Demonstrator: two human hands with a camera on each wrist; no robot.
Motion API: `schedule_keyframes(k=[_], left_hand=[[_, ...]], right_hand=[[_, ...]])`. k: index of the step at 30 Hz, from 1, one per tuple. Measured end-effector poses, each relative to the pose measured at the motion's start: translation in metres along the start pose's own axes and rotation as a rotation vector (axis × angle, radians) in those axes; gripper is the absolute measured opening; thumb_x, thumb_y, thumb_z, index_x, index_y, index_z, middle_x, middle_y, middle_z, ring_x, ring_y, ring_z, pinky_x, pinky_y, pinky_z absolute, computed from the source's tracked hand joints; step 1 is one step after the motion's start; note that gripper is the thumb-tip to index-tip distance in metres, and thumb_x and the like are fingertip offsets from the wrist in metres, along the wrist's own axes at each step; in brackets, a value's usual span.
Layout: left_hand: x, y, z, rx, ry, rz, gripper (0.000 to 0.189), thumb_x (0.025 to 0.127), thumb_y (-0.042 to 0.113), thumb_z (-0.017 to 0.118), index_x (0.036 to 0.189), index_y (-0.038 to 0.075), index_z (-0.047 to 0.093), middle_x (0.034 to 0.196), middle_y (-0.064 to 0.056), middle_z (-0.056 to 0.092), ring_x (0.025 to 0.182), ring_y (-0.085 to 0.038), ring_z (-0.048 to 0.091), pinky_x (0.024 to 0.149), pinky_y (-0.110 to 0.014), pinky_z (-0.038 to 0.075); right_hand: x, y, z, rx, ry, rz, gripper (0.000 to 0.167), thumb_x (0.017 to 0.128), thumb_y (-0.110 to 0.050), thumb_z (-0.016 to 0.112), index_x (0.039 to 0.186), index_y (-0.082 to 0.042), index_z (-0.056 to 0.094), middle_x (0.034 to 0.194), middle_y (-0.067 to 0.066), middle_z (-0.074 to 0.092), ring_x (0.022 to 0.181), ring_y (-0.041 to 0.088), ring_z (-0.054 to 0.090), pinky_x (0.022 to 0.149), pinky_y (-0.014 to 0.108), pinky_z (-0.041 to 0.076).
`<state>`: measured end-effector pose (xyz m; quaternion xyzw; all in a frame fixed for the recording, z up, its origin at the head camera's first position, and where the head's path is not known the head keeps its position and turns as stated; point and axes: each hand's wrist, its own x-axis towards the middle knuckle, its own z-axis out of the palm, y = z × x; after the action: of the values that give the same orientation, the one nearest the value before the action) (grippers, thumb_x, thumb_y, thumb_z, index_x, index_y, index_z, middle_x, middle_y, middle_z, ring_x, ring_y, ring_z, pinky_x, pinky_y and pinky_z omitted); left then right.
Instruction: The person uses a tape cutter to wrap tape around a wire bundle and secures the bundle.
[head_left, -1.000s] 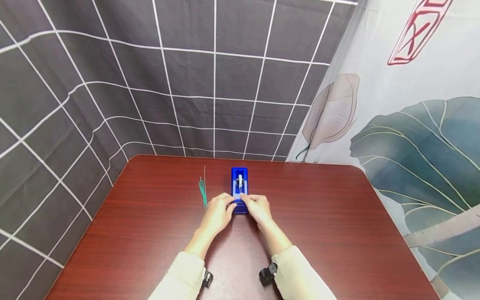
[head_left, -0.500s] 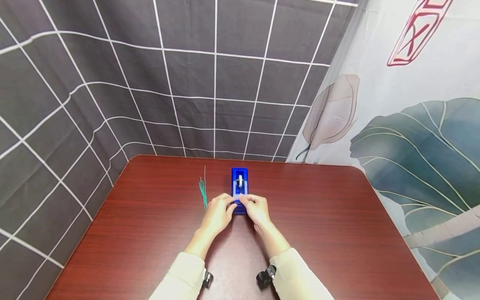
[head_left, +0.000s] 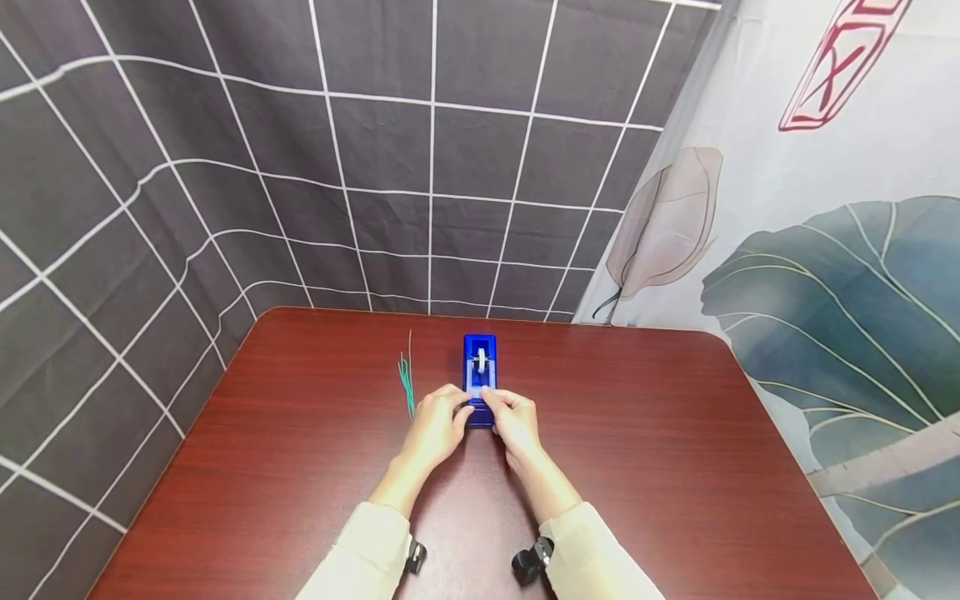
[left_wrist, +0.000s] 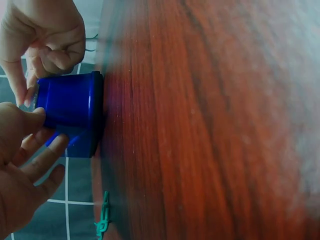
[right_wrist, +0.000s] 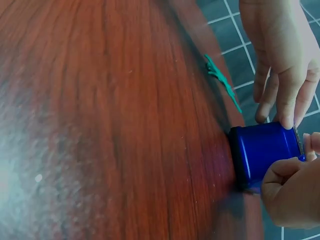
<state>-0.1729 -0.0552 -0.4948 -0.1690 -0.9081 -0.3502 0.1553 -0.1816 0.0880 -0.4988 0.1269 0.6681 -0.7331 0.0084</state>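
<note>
A blue tape dispenser (head_left: 480, 417) stands on the table, a small white roll of tape (head_left: 481, 361) in its well. My left hand (head_left: 435, 425) grips its near end from the left, thumb on the front face in the left wrist view and fingers along the side. From the right, my right hand (head_left: 517, 421) has thumb and index finger pinched together at the serrated cutter (right_wrist: 299, 140), where the tape's end lies. The clear strip itself is mostly hidden by the fingers. Both hands' fingertips sit close together at the dispenser's top edge.
Green twist-tie-like strands (head_left: 406, 383) lie left of the dispenser, beside my left hand. The reddish-brown table (head_left: 637, 433) meets a grey gridded curtain (head_left: 375, 150) at the back and left. A leaf-patterned white curtain (head_left: 810, 292) hangs at the right.
My right wrist and sleeve have shifted slightly inward to the left, while its fingertips stay at the cutter. The left hand and the dispenser hold their place.
</note>
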Motion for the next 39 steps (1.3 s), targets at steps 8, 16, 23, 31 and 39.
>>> schedule_keyframes(k=[8, 16, 23, 31, 39], left_hand=[[0.0, 0.0, 0.0, 0.006, -0.002, 0.009, 0.019, 0.091, 0.007, 0.075, 0.108, 0.0, 0.076, 0.098, -0.007, 0.072, 0.093, -0.026, 0.072, 0.085, -0.04, 0.057], [0.0, 0.0, 0.0, 0.01, 0.001, 0.007, 0.018, 0.091, 0.007, 0.074, 0.108, 0.0, 0.077, 0.098, -0.007, 0.072, 0.092, -0.025, 0.072, 0.084, -0.04, 0.057], [0.0, -0.001, 0.002, 0.004, -0.001, -0.008, 0.019, 0.091, 0.008, 0.075, 0.108, 0.001, 0.076, 0.098, -0.006, 0.072, 0.092, -0.026, 0.072, 0.084, -0.04, 0.057], [0.0, -0.001, 0.001, 0.001, -0.003, -0.008, 0.019, 0.091, 0.007, 0.074, 0.108, 0.0, 0.076, 0.099, -0.007, 0.072, 0.092, -0.025, 0.072, 0.084, -0.04, 0.057], [-0.001, 0.0, 0.0, 0.001, 0.001, -0.018, 0.02, 0.091, 0.008, 0.075, 0.109, 0.0, 0.076, 0.099, -0.007, 0.072, 0.092, -0.026, 0.072, 0.083, -0.04, 0.057]], right_hand=[[-0.005, -0.006, 0.001, -0.106, 0.015, -0.053, 0.022, 0.09, -0.009, 0.073, 0.099, 0.011, 0.075, 0.089, 0.017, 0.075, 0.074, 0.008, 0.061, 0.064, 0.021, 0.05], [-0.008, -0.003, 0.0, -0.144, 0.025, -0.073, 0.021, 0.088, -0.012, 0.076, 0.093, 0.008, 0.076, 0.089, 0.021, 0.075, 0.081, 0.017, 0.067, 0.072, 0.028, 0.053], [-0.014, -0.006, 0.001, -0.179, 0.015, -0.054, 0.019, 0.09, -0.011, 0.074, 0.093, 0.007, 0.077, 0.092, 0.022, 0.075, 0.083, 0.013, 0.064, 0.074, 0.023, 0.049], [-0.019, -0.003, -0.001, -0.188, 0.018, -0.053, 0.026, 0.089, -0.014, 0.077, 0.093, 0.011, 0.075, 0.087, 0.018, 0.074, 0.08, 0.009, 0.059, 0.072, 0.023, 0.046], [-0.027, 0.0, -0.004, -0.213, -0.003, -0.051, 0.026, 0.09, -0.017, 0.076, 0.094, 0.009, 0.076, 0.091, 0.015, 0.075, 0.085, 0.01, 0.058, 0.078, 0.027, 0.044]])
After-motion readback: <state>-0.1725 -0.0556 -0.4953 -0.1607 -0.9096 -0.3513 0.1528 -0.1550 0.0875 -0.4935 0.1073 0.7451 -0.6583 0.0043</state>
